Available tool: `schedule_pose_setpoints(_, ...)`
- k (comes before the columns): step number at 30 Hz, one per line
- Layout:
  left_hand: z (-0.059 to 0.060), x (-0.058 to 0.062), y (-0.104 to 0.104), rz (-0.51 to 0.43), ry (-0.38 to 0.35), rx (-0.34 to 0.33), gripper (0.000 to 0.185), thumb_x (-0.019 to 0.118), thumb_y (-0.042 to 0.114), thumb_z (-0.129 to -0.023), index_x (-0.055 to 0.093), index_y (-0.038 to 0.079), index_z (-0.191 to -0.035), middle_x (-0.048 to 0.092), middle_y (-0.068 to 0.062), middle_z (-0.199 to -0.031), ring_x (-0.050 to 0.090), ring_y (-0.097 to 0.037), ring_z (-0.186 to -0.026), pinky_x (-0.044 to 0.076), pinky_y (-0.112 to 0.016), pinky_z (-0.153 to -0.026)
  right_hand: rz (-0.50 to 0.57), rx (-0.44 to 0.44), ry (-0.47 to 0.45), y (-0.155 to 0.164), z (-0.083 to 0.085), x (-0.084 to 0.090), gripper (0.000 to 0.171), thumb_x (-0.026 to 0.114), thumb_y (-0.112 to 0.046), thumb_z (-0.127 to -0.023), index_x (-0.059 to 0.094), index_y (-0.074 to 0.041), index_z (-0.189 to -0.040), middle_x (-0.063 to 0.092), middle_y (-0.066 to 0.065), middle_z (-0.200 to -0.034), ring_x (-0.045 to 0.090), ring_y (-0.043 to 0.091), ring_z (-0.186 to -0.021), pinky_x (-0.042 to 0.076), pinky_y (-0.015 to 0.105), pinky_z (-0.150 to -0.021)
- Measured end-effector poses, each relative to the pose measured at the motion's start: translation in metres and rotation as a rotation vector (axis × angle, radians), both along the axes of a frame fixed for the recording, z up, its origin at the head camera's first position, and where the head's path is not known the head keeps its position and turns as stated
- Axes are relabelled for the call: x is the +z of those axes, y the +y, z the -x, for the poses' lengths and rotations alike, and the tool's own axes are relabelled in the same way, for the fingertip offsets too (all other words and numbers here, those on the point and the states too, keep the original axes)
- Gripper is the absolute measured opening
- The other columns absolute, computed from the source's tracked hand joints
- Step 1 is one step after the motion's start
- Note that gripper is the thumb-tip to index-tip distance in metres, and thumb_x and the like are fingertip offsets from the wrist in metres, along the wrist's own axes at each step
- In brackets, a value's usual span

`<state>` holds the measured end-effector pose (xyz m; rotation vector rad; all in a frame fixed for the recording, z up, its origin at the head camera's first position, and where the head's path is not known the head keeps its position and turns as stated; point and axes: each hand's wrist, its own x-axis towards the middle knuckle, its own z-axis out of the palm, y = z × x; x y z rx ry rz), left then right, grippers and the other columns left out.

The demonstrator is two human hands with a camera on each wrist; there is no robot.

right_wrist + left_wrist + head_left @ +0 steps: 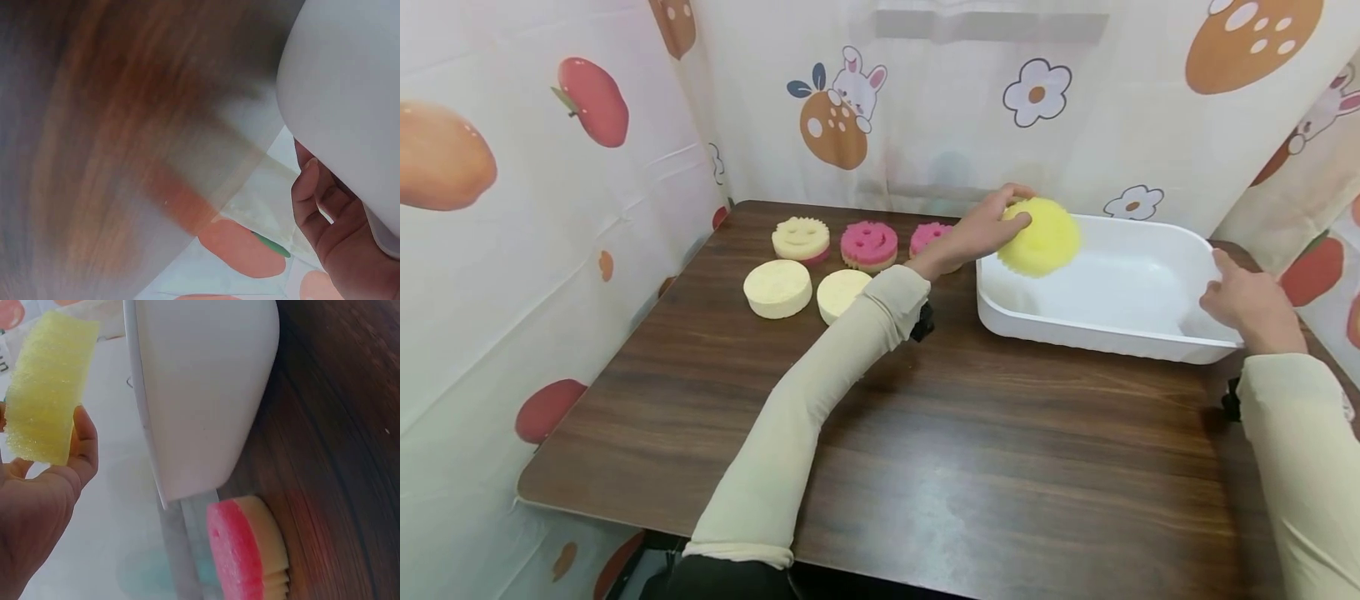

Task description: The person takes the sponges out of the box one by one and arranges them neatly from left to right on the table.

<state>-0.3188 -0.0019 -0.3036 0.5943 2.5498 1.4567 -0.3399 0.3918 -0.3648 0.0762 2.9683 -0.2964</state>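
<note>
My left hand (981, 229) pinches a round yellow scrub sponge (1041, 237) between thumb and fingers, above the left end of a white plastic tub (1097, 327). The left wrist view shows the sponge (50, 387) edge-on, thick and bristly, raised beside the tub's wall. My right hand (1255, 304) grips the tub's right-hand rim. In the right wrist view, bent fingers (306, 190) lie against the tub's outer side, and part of the hand is hidden behind it.
Left of the tub stand smiley sponges: a cream-topped one (801, 239), a pink one (868, 244) and another pink one (928, 236) partly behind my left arm. Two plain cream discs, one left (777, 289) and one right (841, 293), sit in front. Printed curtains (940, 100) border the wooden table (1000, 467).
</note>
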Motion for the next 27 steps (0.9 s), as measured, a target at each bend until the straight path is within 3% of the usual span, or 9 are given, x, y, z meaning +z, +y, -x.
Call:
schedule_pose_setpoints(5, -0.001, -0.001, -0.008, -0.026, -0.030, -0.009, 0.051, 0.047, 0.030, -0.101, 0.035, 0.022, -0.149, 0.032, 0.005, -0.157, 0.035, -0.009, -0.141, 0.043, -0.023, -0.104, 0.023, -0.002, -0.016, 0.001, -0.003, -0.001, 0.079, 0.042, -0.029, -0.101, -0.010, -0.009, -0.156, 0.020, 0.046, -0.146, 0.037, 0.061, -0.108, 0.039, 0.075, -0.087)
schedule_pose_setpoints(11, 0.001, -0.002, -0.019, 0.029, 0.026, -0.021, 0.051, 0.043, 0.028, -0.102, 0.033, 0.018, -0.151, 0.032, -0.001, -0.158, 0.035, -0.010, -0.141, 0.039, -0.022, -0.108, 0.018, -0.011, -0.019, 0.000, -0.004, -0.001, 0.078, 0.042, -0.028, -0.101, -0.010, -0.009, -0.156, 0.019, 0.046, -0.146, 0.037, 0.062, -0.109, 0.039, 0.076, -0.089)
schedule_pose_setpoints(18, 0.002, -0.001, -0.035, -0.002, 0.033, -0.008, 0.047, 0.040, 0.024, -0.104, 0.035, 0.014, -0.150, 0.039, -0.005, -0.151, 0.046, -0.011, -0.122, 0.045, -0.020, -0.095, 0.027, 0.002, -0.004, 0.004, -0.001, 0.003, 0.079, 0.042, -0.029, -0.101, -0.010, -0.010, -0.156, 0.022, 0.047, -0.145, 0.039, 0.060, -0.107, 0.038, 0.076, -0.088)
schedule_pose_setpoints(27, -0.001, -0.009, -0.050, -0.079, 0.036, 0.016, 0.042, 0.034, 0.018, -0.105, 0.040, 0.010, -0.145, 0.044, -0.007, -0.141, 0.049, -0.014, -0.103, 0.046, -0.022, -0.088, 0.032, -0.004, -0.015, 0.001, -0.001, 0.002, 0.080, 0.044, -0.029, -0.101, -0.010, -0.011, -0.156, 0.022, 0.046, -0.145, 0.040, 0.059, -0.105, 0.040, 0.075, -0.086)
